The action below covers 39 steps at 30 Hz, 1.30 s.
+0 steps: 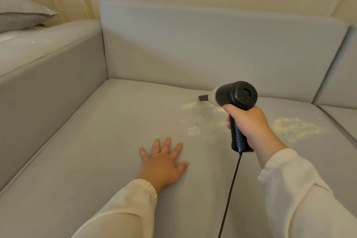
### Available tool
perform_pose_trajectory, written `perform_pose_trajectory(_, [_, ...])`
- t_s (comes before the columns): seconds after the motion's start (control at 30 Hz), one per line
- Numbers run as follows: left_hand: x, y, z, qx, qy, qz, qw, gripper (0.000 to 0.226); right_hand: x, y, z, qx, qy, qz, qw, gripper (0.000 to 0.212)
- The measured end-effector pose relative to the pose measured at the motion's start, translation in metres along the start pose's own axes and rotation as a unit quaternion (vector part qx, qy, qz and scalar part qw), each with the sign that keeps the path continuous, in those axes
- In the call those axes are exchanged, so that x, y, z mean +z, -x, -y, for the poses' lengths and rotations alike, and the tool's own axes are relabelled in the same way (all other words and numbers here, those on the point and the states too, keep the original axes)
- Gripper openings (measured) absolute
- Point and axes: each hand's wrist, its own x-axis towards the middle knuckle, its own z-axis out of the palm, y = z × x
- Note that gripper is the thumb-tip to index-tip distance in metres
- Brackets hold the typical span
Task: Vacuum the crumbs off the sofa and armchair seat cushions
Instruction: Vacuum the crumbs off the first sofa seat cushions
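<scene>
A grey sofa seat cushion [108, 141] fills the view. Pale yellow crumbs [295, 127] lie scattered over its far right part, with smaller patches near the middle. My right hand [251, 123] grips the handle of a black handheld vacuum [237, 95]. Its narrow nozzle points left and down, just above the cushion beside a small crumb patch. A black cord hangs from the bottom of the handle. My left hand [164, 162] rests flat on the cushion with its fingers spread, nearer to me than the crumbs.
The sofa's back cushion [212, 50] rises behind the seat and its armrest [48, 75] stands at the left. A grey pillow [21, 13] lies beyond the armrest. A second seat cushion [342, 116] adjoins at the right.
</scene>
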Motion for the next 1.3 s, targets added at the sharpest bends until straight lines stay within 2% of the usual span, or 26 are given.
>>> perform_pose_trajectory(0.43, [-0.006, -0.001, 0.0, 0.002, 0.006, 0.01, 1.0, 0.07, -0.005, 0.008, -0.025, 0.035, -0.048, 0.012, 0.998, 0.021])
perform_pose_trajectory(0.83, [-0.004, -0.001, 0.001, 0.0, 0.007, 0.005, 1.0, 0.071, 0.0, 0.011, -0.025, 0.015, -0.007, 0.029, 0.999, 0.013])
perform_pose_trajectory(1.17, [-0.004, -0.001, 0.001, 0.001, 0.007, 0.008, 1.0, 0.071, -0.002, 0.01, -0.038, 0.078, -0.101, 0.017, 0.992, 0.022])
perform_pose_trajectory(1.3, [-0.004, -0.001, 0.001, 0.001, 0.006, 0.01, 1.0, 0.071, -0.002, 0.011, -0.037, 0.074, -0.088, 0.024, 0.993, 0.021])
